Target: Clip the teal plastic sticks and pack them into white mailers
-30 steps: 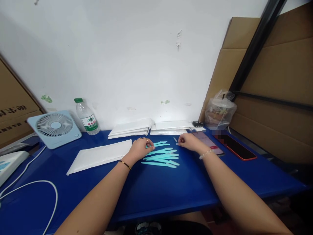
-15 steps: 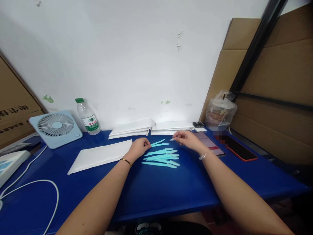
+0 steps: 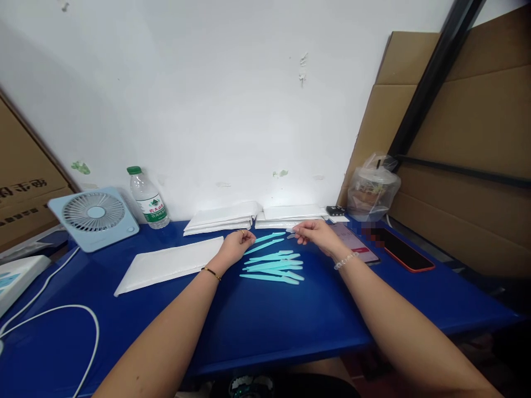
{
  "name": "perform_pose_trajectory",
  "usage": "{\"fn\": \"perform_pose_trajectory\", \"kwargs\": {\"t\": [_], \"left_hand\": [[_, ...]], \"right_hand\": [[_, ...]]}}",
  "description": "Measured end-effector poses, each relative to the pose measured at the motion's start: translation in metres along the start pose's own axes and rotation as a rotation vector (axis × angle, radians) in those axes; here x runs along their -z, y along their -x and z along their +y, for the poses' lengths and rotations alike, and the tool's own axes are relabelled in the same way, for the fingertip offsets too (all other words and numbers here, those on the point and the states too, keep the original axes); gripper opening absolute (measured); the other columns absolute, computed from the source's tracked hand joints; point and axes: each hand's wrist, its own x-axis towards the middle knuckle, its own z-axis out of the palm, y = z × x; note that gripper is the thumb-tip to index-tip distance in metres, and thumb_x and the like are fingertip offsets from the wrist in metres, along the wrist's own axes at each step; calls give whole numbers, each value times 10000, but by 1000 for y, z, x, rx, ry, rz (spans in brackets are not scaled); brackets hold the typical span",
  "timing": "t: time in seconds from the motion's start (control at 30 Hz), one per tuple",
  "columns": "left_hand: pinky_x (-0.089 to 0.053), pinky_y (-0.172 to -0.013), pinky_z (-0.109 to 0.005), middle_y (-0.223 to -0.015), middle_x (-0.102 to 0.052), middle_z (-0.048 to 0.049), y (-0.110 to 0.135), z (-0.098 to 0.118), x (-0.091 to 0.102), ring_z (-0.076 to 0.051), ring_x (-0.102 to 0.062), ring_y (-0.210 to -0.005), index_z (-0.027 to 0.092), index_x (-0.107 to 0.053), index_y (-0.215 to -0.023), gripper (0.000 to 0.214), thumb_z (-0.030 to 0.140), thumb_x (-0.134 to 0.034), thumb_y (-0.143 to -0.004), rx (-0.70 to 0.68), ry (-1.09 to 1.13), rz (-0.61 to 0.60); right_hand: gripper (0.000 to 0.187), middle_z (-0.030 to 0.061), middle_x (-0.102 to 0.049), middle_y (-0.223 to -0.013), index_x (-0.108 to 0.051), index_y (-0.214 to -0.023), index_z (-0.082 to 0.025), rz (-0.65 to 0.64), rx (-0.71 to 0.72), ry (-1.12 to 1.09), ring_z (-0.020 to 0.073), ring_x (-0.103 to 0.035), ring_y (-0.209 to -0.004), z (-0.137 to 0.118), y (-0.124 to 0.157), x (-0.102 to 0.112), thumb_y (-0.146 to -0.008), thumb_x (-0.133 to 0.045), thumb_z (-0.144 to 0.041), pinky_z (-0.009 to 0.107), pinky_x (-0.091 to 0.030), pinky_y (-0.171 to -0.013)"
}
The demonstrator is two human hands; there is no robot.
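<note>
My left hand (image 3: 237,245) is closed, its fingertips pinching the handle end of a turquoise eyebrow razor (image 3: 270,236) that points right. Just below that one, a second razor (image 3: 264,246) lies at a slant; whether the fingers touch it I cannot tell. Opposite, my right hand (image 3: 316,235) pinches small translucent blade caps (image 3: 290,235), a short gap away from the held razor's tip. Nearer to me, several more turquoise razors (image 3: 271,268) lie in a loose fanned pile, their wider, paler ends to the right.
A white padded envelope (image 3: 166,264) lies left of the razors. Stacked envelopes (image 3: 222,216) rest by the wall. A blue fan (image 3: 95,218), water bottle (image 3: 149,202) and white cable (image 3: 93,318) are leftward. Rightward are phones (image 3: 409,251) and a bagged cup (image 3: 373,190).
The razor in my left hand has risen and separated from the one below it. My right hand stays nearly in place, and more of the translucent caps shows at its fingertips.
</note>
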Motion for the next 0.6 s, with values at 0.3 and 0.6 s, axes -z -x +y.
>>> {"fn": "perform_pose_trajectory", "kwargs": {"t": [0.3, 0.6], "left_hand": [[-388, -593, -248, -725, -616, -19, 3, 8, 0, -145, -523, -648, 158, -640, -841, 342, 466, -524, -745, 9, 100, -94], [-405, -683, -282, -883, -655, -56, 10, 16, 1, -212, -574, -825, 209, -677, -897, 273, 403, -587, -727, -25, -224, -44]], "right_hand": [[315, 34, -660, -649, -696, -808, -124, -115, 5, 45, 100, -575, -537, -1, 4, -12, -692, -717, -417, 228, -467, -532], [207, 64, -670, -948, -706, -946, -206, 47, 281, 729, 184, -593, -771, 12, -6, 14, -754, -636, -239, 314, -459, -739]]}}
